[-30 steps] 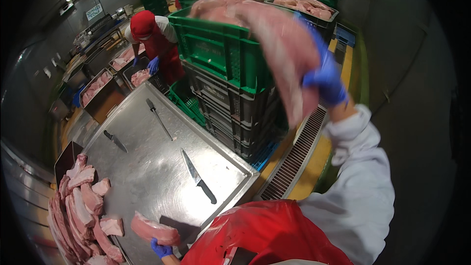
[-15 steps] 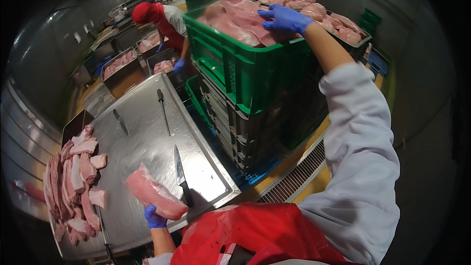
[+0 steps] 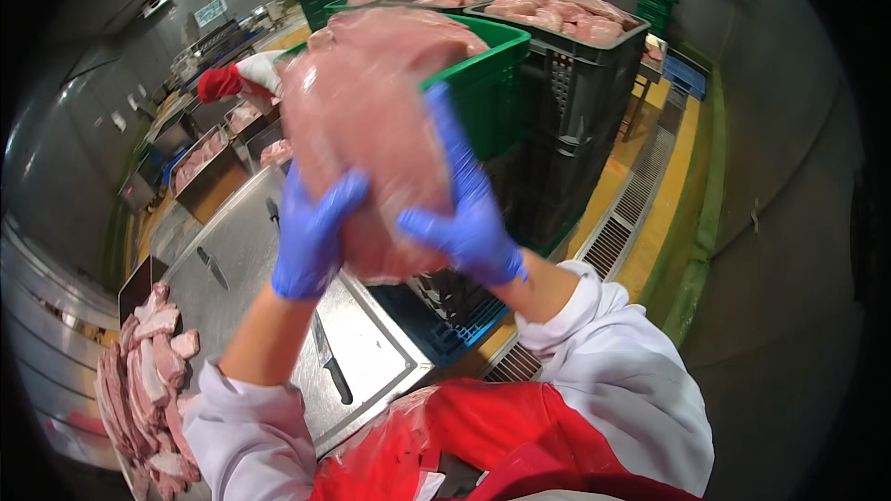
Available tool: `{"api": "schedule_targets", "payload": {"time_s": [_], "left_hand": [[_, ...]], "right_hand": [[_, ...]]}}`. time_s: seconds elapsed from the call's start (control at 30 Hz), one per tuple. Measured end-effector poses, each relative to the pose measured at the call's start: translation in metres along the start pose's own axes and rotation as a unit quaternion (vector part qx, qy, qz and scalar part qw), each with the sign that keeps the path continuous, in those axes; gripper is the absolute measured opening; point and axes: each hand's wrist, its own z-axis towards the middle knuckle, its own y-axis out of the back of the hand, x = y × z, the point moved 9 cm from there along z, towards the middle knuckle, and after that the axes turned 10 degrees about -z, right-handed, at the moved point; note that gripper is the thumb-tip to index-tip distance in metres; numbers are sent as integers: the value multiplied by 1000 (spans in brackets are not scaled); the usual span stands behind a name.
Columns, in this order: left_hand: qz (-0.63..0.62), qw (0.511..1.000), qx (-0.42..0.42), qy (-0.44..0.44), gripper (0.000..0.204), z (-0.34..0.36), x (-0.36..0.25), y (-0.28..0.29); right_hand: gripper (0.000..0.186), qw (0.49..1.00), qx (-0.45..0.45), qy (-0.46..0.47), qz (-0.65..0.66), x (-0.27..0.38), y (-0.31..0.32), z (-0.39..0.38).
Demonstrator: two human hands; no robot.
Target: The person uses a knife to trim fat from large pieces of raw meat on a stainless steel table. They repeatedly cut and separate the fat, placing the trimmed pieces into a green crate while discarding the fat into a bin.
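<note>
A large, smooth slab of raw pink meat (image 3: 367, 130) is held up between my two hands, tilted and slightly blurred. My left hand (image 3: 314, 232), in a blue glove, grips its lower left side. Along the right edge lies my right hand (image 3: 464, 209), also blue-gloved, its thumb across the meat's front. Behind the slab stands a green crate (image 3: 497, 97) with more meat in it, partly hidden. Below on the metal table (image 3: 371, 325) lies a knife (image 3: 336, 378) with a black handle. My left forearm covers part of the table.
Cut meat strips (image 3: 148, 390) are heaped at the table's left. Another knife (image 3: 212, 267) lies farther back. A stacked dark crate (image 3: 575, 83) full of meat stands right, beside a floor drain (image 3: 631, 213). A co-worker in a red cap (image 3: 220, 83) bends over bins at the far left.
My right hand has come back from the green crate, and my left hand has risen from the table. Both now hold a meat slab. The piece seen on the table is no longer visible there.
</note>
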Motion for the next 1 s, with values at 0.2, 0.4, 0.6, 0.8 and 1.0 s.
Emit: {"api": "schedule_targets", "payload": {"time_s": [0.2,0.4,0.6,0.8,1.0], "left_hand": [[165,968,158,-104,73,98,-52,-90],[365,898,195,-148,76,36,1,-34],[429,871,240,-27,73,-107,83,93],[440,836,-122,304,62,-394,119,330],[444,752,-337,352,62,-593,87,461]], "right_hand": [[81,975,-201,60,68,34,123,84],[33,954,-29,8,-300,-17,320,257],[55,834,-253,-174,-458,-107,464,234],[46,968,57,-27,-243,-103,31,-9],[70,796,455,-377,-130,-234,-258,-304]]}}
